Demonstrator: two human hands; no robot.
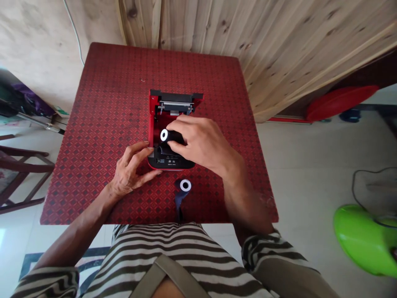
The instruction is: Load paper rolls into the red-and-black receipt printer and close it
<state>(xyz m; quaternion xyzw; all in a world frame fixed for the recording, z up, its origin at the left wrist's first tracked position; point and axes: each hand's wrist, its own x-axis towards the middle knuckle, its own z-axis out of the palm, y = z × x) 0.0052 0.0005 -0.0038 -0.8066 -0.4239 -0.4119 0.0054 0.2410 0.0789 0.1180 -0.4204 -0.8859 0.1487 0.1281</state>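
Note:
A red and black label printer (171, 160) sits on the table with its lid (176, 98) raised. My right hand (201, 140) reaches in from the right and pinches a black ribbon roll (173, 136) with a white core over the printer's open bay. Part of that roll is hidden by my fingers. On the left, my left hand (132, 165) grips the printer's front left corner, fingers on the upper edge and thumb along the front. A second black ribbon roll (185, 185) with a white core lies in front of the printer, a strip of its ribbon trailing toward the near table edge.
The table (102, 95) has a red patterned cover and stands against a wooden plank wall (198, 25). A wooden chair (23, 178) is at the left. On the floor to the right is a bright green object (362, 240), with a dark cable (354, 186) near it.

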